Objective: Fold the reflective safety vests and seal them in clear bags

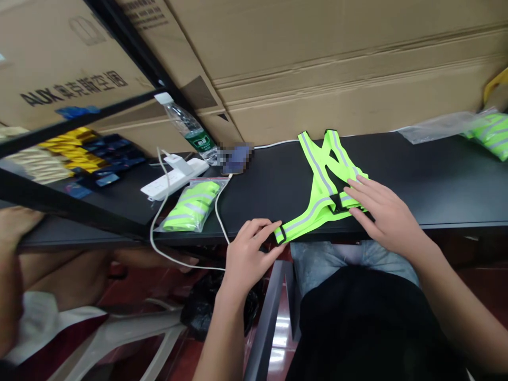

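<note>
My left hand (250, 256) pinches the black buckle (280, 234) at one end of a neon yellow reflective vest (317, 209), which lies flat on a black table (436, 180) near its front edge. My right hand (387, 211), well apart from the left, rests open on the vest's straps. Off to the left lie a bagged, folded vest (192, 206) and a white power strip (174, 180).

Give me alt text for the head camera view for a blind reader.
A neon-yellow reflective strap vest lies on a black table, the left hand holding one strap end by a black buckle and the right hand flat on the crossed straps. Tan cardboard boxes stand behind; a clear bag of folded neon vest lies near a white power strip.
</note>
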A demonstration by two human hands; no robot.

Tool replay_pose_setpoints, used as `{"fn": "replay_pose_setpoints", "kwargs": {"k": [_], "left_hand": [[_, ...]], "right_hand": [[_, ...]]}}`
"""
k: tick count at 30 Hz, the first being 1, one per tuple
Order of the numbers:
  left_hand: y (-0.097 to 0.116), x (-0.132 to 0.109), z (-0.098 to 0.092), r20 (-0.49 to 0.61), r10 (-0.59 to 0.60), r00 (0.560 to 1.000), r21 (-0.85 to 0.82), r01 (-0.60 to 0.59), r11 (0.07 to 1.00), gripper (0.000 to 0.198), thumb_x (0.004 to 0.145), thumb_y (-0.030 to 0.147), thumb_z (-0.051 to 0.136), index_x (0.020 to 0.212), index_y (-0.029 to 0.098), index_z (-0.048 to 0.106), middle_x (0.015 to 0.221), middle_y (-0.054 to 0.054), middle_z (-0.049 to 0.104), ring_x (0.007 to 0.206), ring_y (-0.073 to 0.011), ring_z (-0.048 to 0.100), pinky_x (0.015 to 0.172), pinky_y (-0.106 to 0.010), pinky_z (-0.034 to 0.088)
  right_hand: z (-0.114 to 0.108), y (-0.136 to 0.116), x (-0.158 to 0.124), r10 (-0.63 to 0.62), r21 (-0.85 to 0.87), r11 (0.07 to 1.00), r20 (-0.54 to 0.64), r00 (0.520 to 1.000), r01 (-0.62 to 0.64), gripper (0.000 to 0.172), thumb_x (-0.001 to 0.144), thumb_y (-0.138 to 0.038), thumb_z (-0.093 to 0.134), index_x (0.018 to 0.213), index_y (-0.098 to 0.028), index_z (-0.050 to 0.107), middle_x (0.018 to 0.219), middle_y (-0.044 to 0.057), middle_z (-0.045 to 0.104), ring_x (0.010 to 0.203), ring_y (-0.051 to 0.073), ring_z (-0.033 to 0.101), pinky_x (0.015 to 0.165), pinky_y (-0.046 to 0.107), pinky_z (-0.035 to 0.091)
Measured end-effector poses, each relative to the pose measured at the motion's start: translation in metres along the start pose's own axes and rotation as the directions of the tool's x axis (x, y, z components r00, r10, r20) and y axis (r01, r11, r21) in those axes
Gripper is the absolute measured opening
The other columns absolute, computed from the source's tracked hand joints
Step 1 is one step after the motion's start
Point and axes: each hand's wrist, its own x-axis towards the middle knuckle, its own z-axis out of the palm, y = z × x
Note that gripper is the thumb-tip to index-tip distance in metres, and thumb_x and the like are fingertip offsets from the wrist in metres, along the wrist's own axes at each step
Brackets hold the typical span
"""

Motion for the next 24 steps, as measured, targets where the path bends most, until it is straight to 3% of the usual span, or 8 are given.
{"fn": "replay_pose_setpoints", "kwargs": {"k": [3, 9, 11, 13, 15, 17, 20, 24], "left_hand": [[-0.004, 0.000, 0.000, 0.017, -0.023, 1.000, -0.080, 0.024, 0.997, 0.030, 0.092, 0.025, 0.067, 0.121, 0.024, 0.071, 0.107, -0.007, 0.068, 0.097, -0.0231, 0.065, 0.083, -0.036, 0.054], [-0.009, 0.001, -0.008, -0.046, -0.153, 0.987, -0.297, 0.132, 0.946, 0.024, 0.093, 0.022, 0.064, 0.112, 0.026, 0.077, 0.095, -0.004, 0.072, 0.076, -0.0145, 0.068, 0.064, -0.025, 0.053], [-0.006, 0.002, -0.007, 0.001, -0.277, 0.961, -0.449, 0.247, 0.858, 0.022, 0.093, 0.025, 0.064, 0.111, 0.024, 0.077, 0.085, -0.003, 0.071, 0.062, -0.0123, 0.064, 0.053, -0.024, 0.051], [0.002, 0.003, -0.001, 0.103, -0.416, 0.904, -0.646, 0.379, 0.663, 0.030, 0.094, 0.030, 0.063, 0.122, 0.023, 0.070, 0.080, -0.002, 0.068, 0.056, -0.0129, 0.063, 0.043, -0.023, 0.050], [0.015, 0.004, 0.007, 0.205, -0.485, 0.850, -0.796, 0.433, 0.422, 0.041, 0.094, 0.035, 0.062, 0.134, 0.024, 0.059, 0.092, -0.005, 0.068, 0.064, -0.0178, 0.069, 0.042, -0.026, 0.054], [0.029, 0.003, 0.016, 0.228, -0.486, 0.843, -0.872, 0.399, 0.284, 0.053, 0.090, 0.035, 0.068, 0.139, 0.026, 0.052, 0.115, -0.009, 0.066, 0.076, -0.0211, 0.072, 0.049, -0.032, 0.060], [0.045, 0.003, 0.025, 0.155, -0.522, 0.838, -0.897, 0.341, 0.281, 0.069, 0.075, 0.025, 0.084, 0.137, 0.026, 0.053, 0.127, -0.011, 0.064, 0.082, -0.0176, 0.070, 0.061, -0.028, 0.061], [0.046, 0.011, 0.030, 0.104, -0.638, 0.763, -0.896, 0.350, 0.272, 0.052, 0.071, 0.023, 0.088, 0.117, 0.018, 0.066, 0.092, -0.004, 0.072, 0.063, -0.0096, 0.063, 0.060, -0.021, 0.055]], "right_hand": [[0.004, 0.012, -0.005, 0.000, -0.030, 1.000, 0.148, 0.989, 0.004, 0.038, 0.104, -0.032, 0.046, 0.134, -0.014, 0.061, 0.140, 0.011, 0.063, 0.141, 0.027, 0.049, 0.120, 0.054, 0.037], [0.007, 0.005, -0.006, 0.031, -0.034, 0.999, 0.178, 0.983, -0.026, 0.045, 0.105, -0.043, 0.041, 0.122, -0.010, 0.067, 0.133, 0.014, 0.067, 0.137, 0.029, 0.053, 0.122, 0.052, 0.033], [0.009, 0.000, -0.005, 0.049, -0.053, 0.998, 0.190, 0.981, -0.039, 0.055, 0.104, -0.049, 0.040, 0.130, -0.006, 0.062, 0.137, 0.018, 0.064, 0.138, 0.031, 0.051, 0.122, 0.053, 0.033], [0.014, -0.006, -0.003, 0.048, -0.075, 0.997, 0.205, 0.977, -0.033, 0.068, 0.102, -0.058, 0.042, 0.146, -0.007, 0.049, 0.149, 0.019, 0.054, 0.142, 0.036, 0.046, 0.121, 0.056, 0.033], [0.021, -0.010, -0.002, 0.036, -0.095, 0.995, 0.220, 0.975, -0.015, 0.081, 0.096, -0.067, 0.046, 0.156, -0.014, 0.037, 0.159, 0.015, 0.041, 0.145, 0.041, 0.040, 0.119, 0.062, 0.031], [0.027, -0.014, -0.001, 0.024, -0.104, 0.995, 0.235, 0.972, 0.001, 0.088, 0.090, -0.074, 0.051, 0.157, -0.019, 0.035, 0.163, 0.011, 0.035, 0.145, 0.044, 0.037, 0.118, 0.069, 0.027], [0.029, -0.015, -0.002, 0.016, -0.104, 0.995, 0.239, 0.971, 0.010, 0.087, 0.087, -0.076, 0.053, 0.152, -0.019, 0.045, 0.161, 0.009, 0.037, 0.142, 0.043, 0.042, 0.119, 0.072, 0.020], [0.029, -0.015, -0.002, -0.026, -0.096, 0.994, 0.211, 0.977, 0.048, 0.077, 0.090, -0.074, 0.051, 0.142, -0.016, 0.056, 0.158, 0.009, 0.044, 0.147, 0.035, 0.038, 0.125, 0.061, 0.017]]}}
